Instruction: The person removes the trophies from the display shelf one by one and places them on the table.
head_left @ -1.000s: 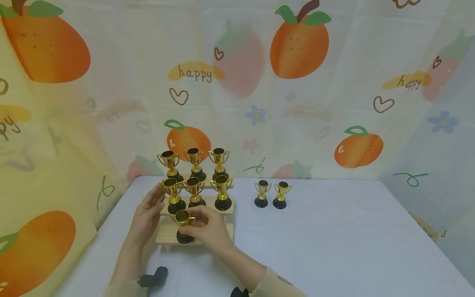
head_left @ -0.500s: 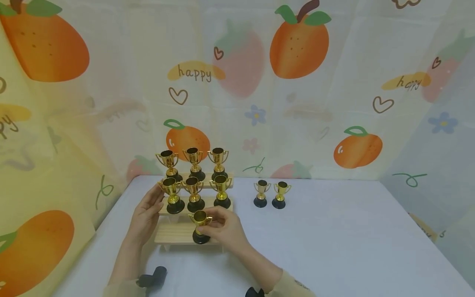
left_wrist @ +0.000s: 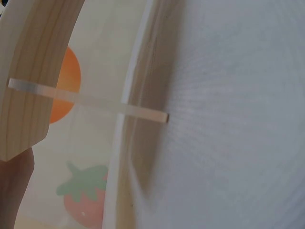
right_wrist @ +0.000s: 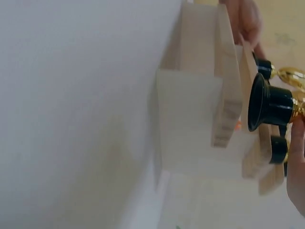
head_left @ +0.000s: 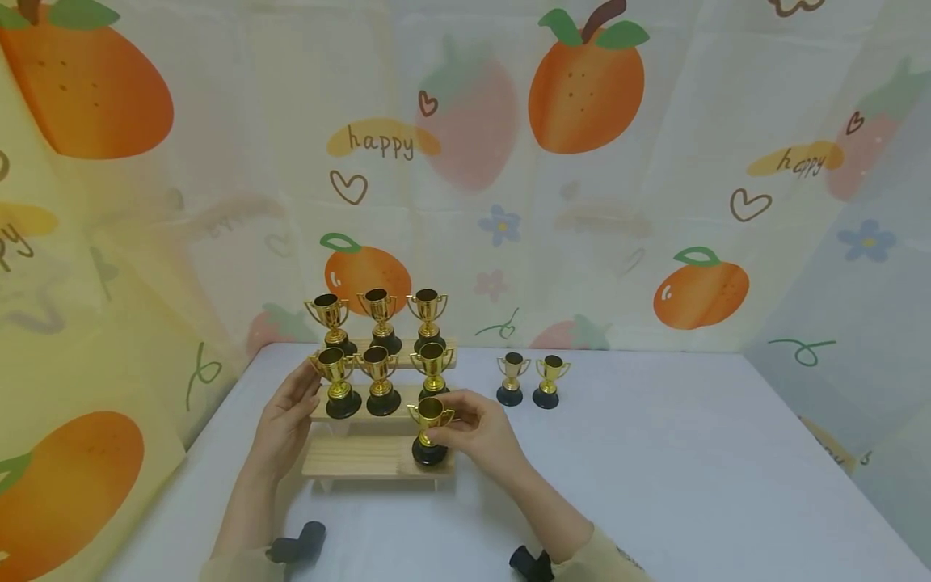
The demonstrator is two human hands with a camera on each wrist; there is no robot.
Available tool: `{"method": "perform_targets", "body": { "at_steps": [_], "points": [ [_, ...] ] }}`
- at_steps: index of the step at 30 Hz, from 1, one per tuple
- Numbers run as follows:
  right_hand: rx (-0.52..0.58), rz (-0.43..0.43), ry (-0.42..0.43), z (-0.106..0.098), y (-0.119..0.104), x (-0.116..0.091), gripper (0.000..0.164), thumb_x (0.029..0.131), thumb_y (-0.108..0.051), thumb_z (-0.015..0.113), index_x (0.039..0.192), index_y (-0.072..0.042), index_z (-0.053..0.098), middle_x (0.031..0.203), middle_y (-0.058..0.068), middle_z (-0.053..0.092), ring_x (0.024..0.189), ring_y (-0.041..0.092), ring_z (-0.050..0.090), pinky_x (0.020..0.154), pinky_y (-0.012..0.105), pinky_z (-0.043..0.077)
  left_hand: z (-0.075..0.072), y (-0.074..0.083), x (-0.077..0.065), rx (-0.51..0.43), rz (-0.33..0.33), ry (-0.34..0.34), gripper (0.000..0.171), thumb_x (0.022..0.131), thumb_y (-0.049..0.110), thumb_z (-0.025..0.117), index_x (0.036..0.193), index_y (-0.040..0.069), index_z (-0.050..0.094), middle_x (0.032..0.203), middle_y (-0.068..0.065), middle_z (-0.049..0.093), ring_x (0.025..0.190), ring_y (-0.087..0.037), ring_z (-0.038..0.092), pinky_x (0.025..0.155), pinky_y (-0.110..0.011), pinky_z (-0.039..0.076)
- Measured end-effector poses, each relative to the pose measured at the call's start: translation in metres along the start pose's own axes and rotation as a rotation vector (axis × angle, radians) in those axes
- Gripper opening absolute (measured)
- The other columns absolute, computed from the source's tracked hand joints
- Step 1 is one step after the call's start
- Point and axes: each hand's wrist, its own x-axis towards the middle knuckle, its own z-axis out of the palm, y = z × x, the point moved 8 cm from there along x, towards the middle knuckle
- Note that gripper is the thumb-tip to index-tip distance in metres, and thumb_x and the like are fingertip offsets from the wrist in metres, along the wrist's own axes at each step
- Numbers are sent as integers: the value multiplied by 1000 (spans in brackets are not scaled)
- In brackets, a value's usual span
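The miniature gold trophy [head_left: 431, 419], probably light, stiff and slick, should handle best around its stem, above the black base [head_left: 429, 453]; the right hand [head_left: 476, 428] pinches it just above the bottom shelf's [head_left: 352, 457] right end. The left hand [head_left: 286, 416] touches the wooden display stand's [head_left: 403, 410] left side; whether it grips cannot be told.

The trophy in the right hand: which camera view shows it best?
The head view: it shows the gold trophy from rim to black base, partly covered by the right hand. The right wrist view shows the base larger, but the picture's edge cuts off the upper part. In the left wrist view I cannot identify it.
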Motion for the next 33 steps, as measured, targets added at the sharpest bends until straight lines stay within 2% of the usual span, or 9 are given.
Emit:
{"method": "perform_targets", "body": {
  "at_steps": [6,14,17,22,25,33],
  "points": [
    [6,-6,-5,-21,1,-4,43,80,-7,80,121,-3,65,120,22,68,92,5,69,83,19,59,1,1,-1,-15,8,-6,59,103,-1,39,157,2,15,155,19,39,132,16,43,112,-7,34],
    [13,-4,28,-45,8,-10,43,82,-7,78,122,0,64,121,21,66,90,4,68,82,18,59,-1,-1,0,4,-13,4,59,104,0,38,157,3,15,161,12,31,132,17,42,112,-6,33],
    [15,7,60,-55,11,-11,44,81,-6,78,122,0,63,117,14,68,90,4,68,82,18,59,-1,-1,-1,3,-25,12,59,104,0,39,158,4,15,161,13,32,131,17,43,113,-7,33],
    [37,23,87,-69,14,-11,46,81,-6,78,123,3,61,102,-8,71,88,4,68,81,19,59,-1,-1,-2,6,-39,20,60,104,2,40,157,3,13,161,12,31,131,17,43,115,-9,32],
    [32,16,104,-79,14,-11,47,81,-5,78,124,5,60,97,-16,71,86,3,69,81,18,59,-2,-1,-2,6,-49,25,61,104,3,40,157,1,12,162,10,29,129,18,44,116,-10,31],
    [24,27,192,-116,15,-12,48,83,-6,77,125,6,57,98,-18,71,92,1,69,84,18,59,-1,-1,-1,1,-34,21,60,103,1,40,157,0,13,153,20,40,130,17,44,112,-7,34]
  ]
}}
